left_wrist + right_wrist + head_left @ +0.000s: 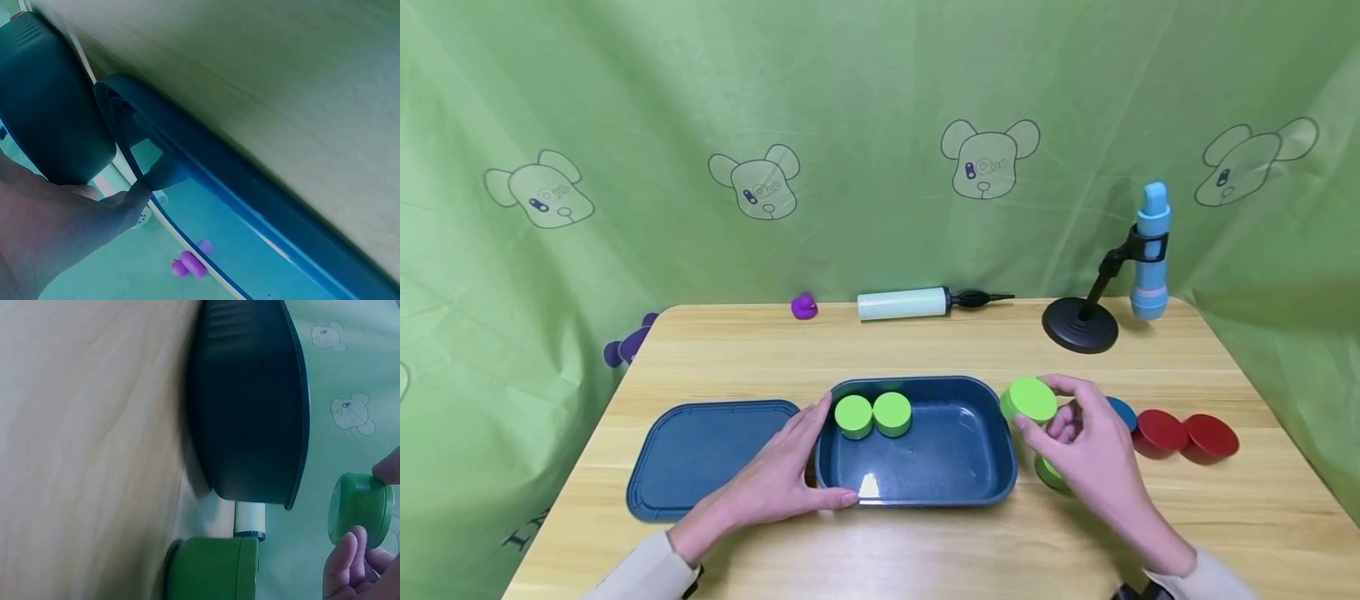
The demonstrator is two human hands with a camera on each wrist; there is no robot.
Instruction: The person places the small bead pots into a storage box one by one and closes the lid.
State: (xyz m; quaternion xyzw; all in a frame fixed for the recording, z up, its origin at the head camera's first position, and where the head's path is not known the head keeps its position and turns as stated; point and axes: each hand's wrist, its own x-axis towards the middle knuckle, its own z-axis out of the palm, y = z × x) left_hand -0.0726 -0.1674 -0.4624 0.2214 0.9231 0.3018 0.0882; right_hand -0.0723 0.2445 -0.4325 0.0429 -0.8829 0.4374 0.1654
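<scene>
My right hand pinches a small green round container between thumb and fingers, raised just off the right end of a dark blue rectangular box. In the right wrist view this green container is held tilted by its sides. Another green container stands on the table below, partly hidden by the right hand in the head view. Two green containers sit side by side in the box's back left corner. My left hand spreads along the box's left end, thumb at the front rim and fingers reaching toward the back corner.
A flat dark blue lid lies left of the box. Two red containers and a blue one stand to the right. Along the back are a purple duck, a hand pump and a black stand holding a blue microphone-like object.
</scene>
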